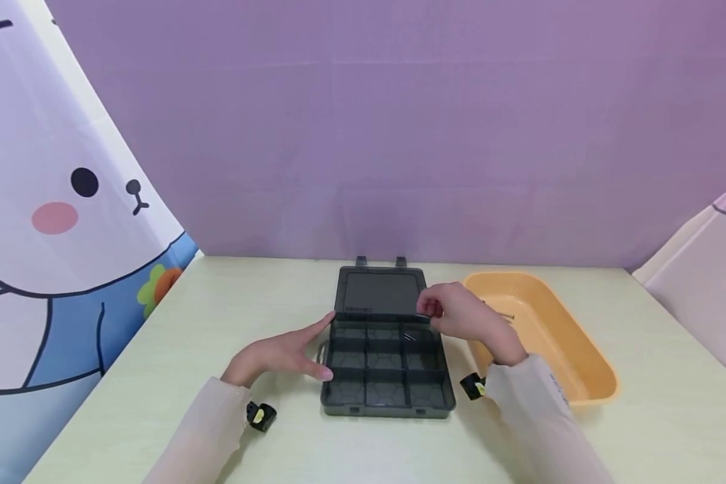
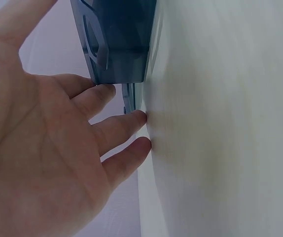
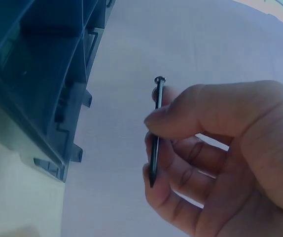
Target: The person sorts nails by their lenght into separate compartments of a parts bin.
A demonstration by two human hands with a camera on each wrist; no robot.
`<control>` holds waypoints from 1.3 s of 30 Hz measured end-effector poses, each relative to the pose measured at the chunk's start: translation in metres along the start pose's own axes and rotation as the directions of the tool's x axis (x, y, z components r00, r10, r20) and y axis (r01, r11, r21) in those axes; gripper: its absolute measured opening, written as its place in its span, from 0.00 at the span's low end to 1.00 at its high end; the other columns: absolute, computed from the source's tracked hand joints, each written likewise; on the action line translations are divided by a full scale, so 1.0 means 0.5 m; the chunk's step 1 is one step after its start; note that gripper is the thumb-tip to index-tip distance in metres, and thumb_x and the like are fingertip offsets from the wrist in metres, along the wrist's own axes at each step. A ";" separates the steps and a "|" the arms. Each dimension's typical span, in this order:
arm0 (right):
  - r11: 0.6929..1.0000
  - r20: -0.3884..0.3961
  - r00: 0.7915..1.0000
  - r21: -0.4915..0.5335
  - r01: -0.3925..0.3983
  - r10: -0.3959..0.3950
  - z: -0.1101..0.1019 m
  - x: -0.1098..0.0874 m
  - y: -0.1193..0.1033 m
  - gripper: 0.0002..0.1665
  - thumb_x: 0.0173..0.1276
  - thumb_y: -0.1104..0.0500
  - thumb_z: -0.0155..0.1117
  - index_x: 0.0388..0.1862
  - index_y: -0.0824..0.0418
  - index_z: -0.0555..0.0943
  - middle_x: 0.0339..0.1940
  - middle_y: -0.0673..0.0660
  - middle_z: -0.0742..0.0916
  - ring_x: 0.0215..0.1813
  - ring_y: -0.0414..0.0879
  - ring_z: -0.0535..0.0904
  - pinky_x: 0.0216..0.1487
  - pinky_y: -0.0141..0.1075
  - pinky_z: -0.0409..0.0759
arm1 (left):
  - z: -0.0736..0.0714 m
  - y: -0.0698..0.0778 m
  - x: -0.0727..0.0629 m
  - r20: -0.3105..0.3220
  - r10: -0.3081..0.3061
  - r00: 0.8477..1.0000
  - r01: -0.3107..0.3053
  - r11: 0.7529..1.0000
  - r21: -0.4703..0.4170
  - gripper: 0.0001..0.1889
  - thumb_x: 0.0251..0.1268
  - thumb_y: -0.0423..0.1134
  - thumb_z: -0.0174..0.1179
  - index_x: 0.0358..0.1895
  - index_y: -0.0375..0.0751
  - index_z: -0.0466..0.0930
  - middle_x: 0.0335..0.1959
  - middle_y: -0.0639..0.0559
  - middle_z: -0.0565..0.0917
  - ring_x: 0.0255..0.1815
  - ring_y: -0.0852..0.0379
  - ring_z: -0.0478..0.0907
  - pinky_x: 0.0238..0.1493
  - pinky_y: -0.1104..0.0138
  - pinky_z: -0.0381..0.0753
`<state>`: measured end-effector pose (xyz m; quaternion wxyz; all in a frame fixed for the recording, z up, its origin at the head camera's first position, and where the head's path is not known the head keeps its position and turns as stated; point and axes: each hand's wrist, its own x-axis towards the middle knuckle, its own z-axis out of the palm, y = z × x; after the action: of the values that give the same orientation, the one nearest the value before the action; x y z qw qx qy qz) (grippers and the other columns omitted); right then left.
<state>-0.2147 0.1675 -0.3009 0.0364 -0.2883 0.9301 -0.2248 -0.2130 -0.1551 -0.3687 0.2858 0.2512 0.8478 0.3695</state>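
Observation:
A dark grey compartment box [image 1: 387, 376] lies on the table with its lid [image 1: 381, 292] raised and tilted back behind it. My left hand [image 1: 284, 353] is spread at the box's left side, thumb at the front part and a fingertip near the hinge. In the left wrist view its fingers [image 2: 122, 131] reach past the corner of the box. Over the back right compartment, my right hand [image 1: 460, 312] pinches a metal nail [image 3: 156, 133] between thumb and fingers. The nail's flat head and pointed tip both show. A thin shiny piece [image 1: 410, 337] shows in that compartment.
To the right stands a shallow orange tray [image 1: 581, 363], with a few thin nail-like pieces [image 1: 505, 315] near its left side, partly behind my right hand. A purple cloth [image 1: 387, 134] hangs behind the table. Small black devices [image 1: 261, 417] sit at both wrists.

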 end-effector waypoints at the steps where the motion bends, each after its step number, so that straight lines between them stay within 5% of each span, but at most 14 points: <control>1: 1.000 0.002 1.000 0.005 -0.012 0.012 0.003 0.002 0.001 0.11 0.55 0.75 0.58 0.33 0.62 0.81 0.28 0.58 0.83 0.29 0.41 0.72 0.33 0.33 0.75 | 0.001 0.000 0.000 0.000 0.002 1.000 -0.002 1.000 -0.001 0.61 0.52 0.58 0.68 0.77 0.45 0.31 0.78 0.41 0.39 0.78 0.40 0.39 0.73 0.44 0.48; 17: 0.996 0.044 0.995 0.009 -0.093 0.093 0.028 0.023 0.013 0.11 0.57 0.75 0.60 0.34 0.62 0.81 0.26 0.51 0.81 0.29 0.42 0.72 0.32 0.32 0.75 | 0.000 0.000 0.007 -0.012 -0.019 1.000 0.019 1.000 0.001 0.59 0.53 0.53 0.69 0.77 0.47 0.31 0.78 0.42 0.39 0.78 0.41 0.40 0.73 0.45 0.48; 39: 0.996 0.013 0.996 0.013 -0.089 0.089 0.045 0.028 0.015 0.09 0.57 0.73 0.61 0.34 0.62 0.82 0.27 0.52 0.83 0.29 0.41 0.74 0.33 0.33 0.77 | -0.004 0.001 0.001 -0.003 -0.008 1.000 0.008 1.000 -0.018 0.60 0.53 0.55 0.69 0.77 0.45 0.30 0.78 0.39 0.39 0.78 0.39 0.40 0.73 0.44 0.48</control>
<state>-0.2259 0.1562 -0.3233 0.0543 -0.2478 0.9401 -0.2276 -0.2147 -0.1554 -0.3671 0.2882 0.2444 0.8459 0.3763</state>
